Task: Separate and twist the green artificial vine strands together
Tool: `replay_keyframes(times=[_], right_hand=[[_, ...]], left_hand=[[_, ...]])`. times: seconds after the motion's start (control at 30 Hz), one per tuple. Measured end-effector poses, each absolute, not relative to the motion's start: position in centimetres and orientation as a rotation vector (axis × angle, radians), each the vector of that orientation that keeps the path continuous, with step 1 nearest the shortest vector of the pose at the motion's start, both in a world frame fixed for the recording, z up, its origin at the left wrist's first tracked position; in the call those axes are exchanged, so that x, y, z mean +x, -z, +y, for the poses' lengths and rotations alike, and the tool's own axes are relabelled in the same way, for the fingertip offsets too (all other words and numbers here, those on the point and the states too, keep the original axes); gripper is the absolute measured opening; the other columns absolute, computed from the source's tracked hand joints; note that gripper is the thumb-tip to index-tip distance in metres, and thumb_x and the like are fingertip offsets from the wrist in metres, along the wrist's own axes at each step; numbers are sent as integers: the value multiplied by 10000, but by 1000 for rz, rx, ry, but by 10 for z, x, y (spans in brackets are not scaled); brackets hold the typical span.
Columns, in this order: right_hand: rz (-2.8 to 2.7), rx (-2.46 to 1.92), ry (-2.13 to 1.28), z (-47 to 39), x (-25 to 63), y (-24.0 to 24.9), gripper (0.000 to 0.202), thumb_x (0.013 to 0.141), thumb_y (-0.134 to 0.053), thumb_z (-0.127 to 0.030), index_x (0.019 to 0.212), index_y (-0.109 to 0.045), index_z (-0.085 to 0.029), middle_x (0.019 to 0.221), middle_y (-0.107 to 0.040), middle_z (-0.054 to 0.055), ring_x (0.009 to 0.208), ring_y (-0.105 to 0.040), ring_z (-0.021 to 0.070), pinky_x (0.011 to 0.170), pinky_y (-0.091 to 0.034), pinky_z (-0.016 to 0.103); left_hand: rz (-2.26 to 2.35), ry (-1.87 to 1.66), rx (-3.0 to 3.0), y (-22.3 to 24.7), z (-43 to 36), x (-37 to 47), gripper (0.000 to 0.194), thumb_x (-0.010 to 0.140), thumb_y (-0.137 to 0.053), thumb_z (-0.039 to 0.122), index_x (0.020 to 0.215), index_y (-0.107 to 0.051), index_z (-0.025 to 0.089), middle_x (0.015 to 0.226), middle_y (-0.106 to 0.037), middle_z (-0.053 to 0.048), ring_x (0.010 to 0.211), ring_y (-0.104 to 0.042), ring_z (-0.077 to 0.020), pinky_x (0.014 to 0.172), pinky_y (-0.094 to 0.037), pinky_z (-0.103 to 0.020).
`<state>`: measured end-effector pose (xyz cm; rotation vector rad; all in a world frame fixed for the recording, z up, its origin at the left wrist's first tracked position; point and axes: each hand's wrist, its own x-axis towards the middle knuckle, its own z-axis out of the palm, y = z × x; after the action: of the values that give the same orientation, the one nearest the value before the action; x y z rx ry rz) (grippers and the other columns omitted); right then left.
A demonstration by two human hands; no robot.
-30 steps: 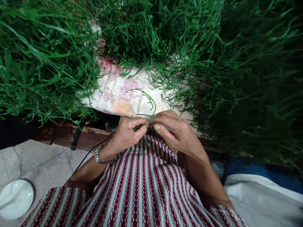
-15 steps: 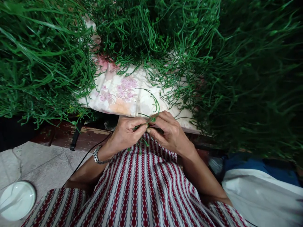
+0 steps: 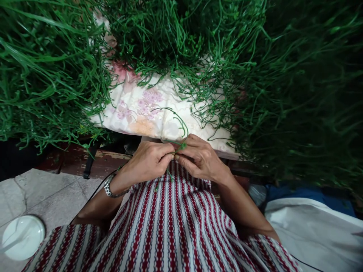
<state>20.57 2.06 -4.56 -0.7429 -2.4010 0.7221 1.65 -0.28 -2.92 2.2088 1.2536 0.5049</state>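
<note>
My left hand (image 3: 151, 160) and my right hand (image 3: 200, 158) meet fingertip to fingertip just above my striped lap. Both are closed in a pinch on a thin, branched green stem (image 3: 181, 145), which looks like artificial greenery. One curved branch of it arches up over the floral cloth. Small green ends hang below my left fingers. The exact spot where the fingertips grip is partly hidden by the fingers. A metal watch (image 3: 107, 187) circles my left wrist.
Large heaps of similar green stems lie at the left (image 3: 51, 75), middle (image 3: 170, 37) and right (image 3: 297, 105). Beneath them spreads a floral cloth (image 3: 138, 124) over a wooden edge (image 3: 104, 166). A white round lid or dish (image 3: 24, 238) sits low left; white fabric (image 3: 312, 226) lies low right.
The left hand has shifted slightly left and down, and the stem's curved branch has swung a little left. The right hand stays almost in place, still pinching.
</note>
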Motion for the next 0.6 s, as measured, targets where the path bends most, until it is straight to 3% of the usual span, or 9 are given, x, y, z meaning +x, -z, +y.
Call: replay_keyframes(times=[0.2,0.33,0.47,0.6], right_hand=[[-2397,-687,-775,18,205,46,208,835,-440,-144,664,-558,-153,643,-494,14,640,-448,125,618,-396,261],[-2245,-579,-1072,16,204,44,202,801,-436,-120,610,-472,-177,587,-400,-27,564,-373,95,540,-335,235],[-1949,-536,-1548,13,211,43,212,835,-434,-152,626,-465,-176,557,-420,-37,509,-382,73,498,-337,215],[-1716,-730,-1567,15,220,41,142,864,-496,-211,743,-544,-155,686,-549,10,624,-508,96,588,-420,233]], left_hand=[[1154,-503,2213,27,-4,16,252,781,-474,121,531,-483,156,477,-431,45,464,-348,-71,489,-258,-235],[895,-618,2004,28,1,12,306,783,-496,113,480,-461,148,441,-356,56,437,-307,-57,444,-245,-216],[825,-671,1764,27,6,4,218,779,-557,143,562,-585,135,493,-522,18,442,-419,-65,438,-332,-193],[993,-735,1760,25,7,7,134,774,-568,131,659,-636,133,589,-628,-6,521,-528,-84,507,-410,-188]])
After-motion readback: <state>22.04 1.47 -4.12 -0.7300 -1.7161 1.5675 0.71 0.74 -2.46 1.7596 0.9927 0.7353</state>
